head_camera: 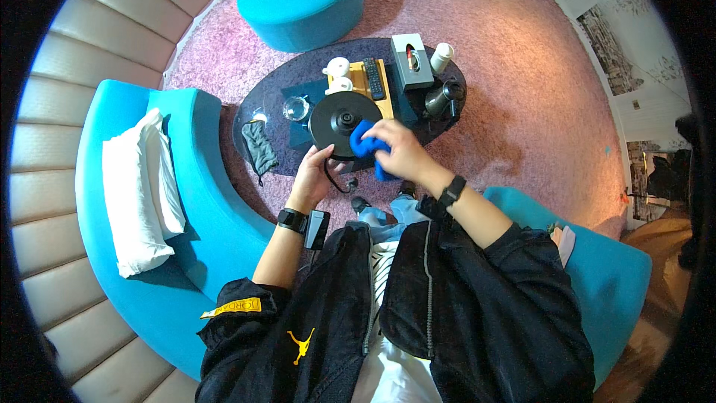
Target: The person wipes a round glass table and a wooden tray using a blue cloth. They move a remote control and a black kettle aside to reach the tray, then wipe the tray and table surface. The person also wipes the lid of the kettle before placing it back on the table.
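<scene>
My left hand grips the near left edge of a round black electric kettle base, thumb on top. The base is held up over the table, and the connector at its centre faces me. From under it hangs a short black cord with a plug at the end. In my right hand is a bunched blue cloth, pressed against the base's right side. Part of the cloth hangs below my fingers. The base hides some of the table behind it.
On the dark oval glass table are a glass ashtray, white cups, a remote control on a wooden tray, a tissue box, a white canister, a dark kettle and a grey pouch. Blue sofas flank me.
</scene>
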`<state>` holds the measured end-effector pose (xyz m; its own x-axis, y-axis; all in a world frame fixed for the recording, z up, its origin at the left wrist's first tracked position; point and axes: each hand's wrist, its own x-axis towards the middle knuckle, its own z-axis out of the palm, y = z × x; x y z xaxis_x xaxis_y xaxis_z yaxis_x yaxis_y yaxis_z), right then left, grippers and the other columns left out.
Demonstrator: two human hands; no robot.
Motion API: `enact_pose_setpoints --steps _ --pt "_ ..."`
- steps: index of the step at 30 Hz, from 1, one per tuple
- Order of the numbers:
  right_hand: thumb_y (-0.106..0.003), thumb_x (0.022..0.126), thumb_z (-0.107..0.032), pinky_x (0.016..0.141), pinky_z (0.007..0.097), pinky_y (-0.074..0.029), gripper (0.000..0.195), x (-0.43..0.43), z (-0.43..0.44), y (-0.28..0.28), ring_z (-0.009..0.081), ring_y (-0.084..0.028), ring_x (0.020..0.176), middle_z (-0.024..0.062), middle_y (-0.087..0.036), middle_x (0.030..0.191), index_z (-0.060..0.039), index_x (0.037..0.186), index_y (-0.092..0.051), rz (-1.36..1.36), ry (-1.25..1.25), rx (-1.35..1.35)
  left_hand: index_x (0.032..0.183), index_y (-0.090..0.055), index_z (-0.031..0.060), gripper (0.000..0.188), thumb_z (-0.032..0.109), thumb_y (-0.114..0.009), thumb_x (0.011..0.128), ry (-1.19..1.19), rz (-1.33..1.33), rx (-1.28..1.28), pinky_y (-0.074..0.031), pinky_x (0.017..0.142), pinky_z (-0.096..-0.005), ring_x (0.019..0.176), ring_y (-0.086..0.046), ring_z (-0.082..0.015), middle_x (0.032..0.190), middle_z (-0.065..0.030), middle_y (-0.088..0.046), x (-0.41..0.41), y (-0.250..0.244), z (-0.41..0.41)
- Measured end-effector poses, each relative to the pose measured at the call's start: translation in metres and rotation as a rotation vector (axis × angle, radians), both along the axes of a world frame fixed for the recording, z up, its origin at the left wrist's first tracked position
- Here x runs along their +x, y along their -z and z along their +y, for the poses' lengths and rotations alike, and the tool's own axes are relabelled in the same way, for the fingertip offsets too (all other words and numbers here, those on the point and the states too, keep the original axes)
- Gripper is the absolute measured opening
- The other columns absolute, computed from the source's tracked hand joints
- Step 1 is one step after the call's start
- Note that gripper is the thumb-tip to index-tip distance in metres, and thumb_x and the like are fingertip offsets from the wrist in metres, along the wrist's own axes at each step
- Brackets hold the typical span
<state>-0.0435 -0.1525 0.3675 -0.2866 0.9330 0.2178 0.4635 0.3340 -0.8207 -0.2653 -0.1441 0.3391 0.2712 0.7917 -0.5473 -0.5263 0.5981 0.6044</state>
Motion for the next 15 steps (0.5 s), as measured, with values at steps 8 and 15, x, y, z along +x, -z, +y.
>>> enact_pose_setpoints --steps 8,15 --pt "-0.06 0.068 -0.001 0.089 0.0392 -0.05 0.03 -0.009 -0.011 -0.006 0.0323 -0.059 0.098 0.0131 -0.055 0.098 -0.0048 0.097 -0.067 -0.007 -0.103 0.022 0.11 -0.058 0.0075 0.015 0.012 -0.055 0.096 0.077 -0.045 0.097 -0.05 0.074 -0.0274 0.075 -0.058 -0.01 0.096 -0.0026 -0.065 -0.006 0.002 -0.005" --pt "-0.057 0.069 -0.001 0.084 0.039 -0.05 0.026 0.02 0.025 0.005 0.0333 -0.059 0.091 0.0143 -0.055 0.096 -0.0048 0.093 -0.066 -0.018 0.24 0.082 0.115 -0.056 0.0055 0.02 0.009 -0.054 0.096 0.127 -0.064 0.129 -0.05 0.076 -0.0259 0.074 -0.054 -0.0072 0.107 -0.0022 -0.064 -0.008 0.006 -0.004"
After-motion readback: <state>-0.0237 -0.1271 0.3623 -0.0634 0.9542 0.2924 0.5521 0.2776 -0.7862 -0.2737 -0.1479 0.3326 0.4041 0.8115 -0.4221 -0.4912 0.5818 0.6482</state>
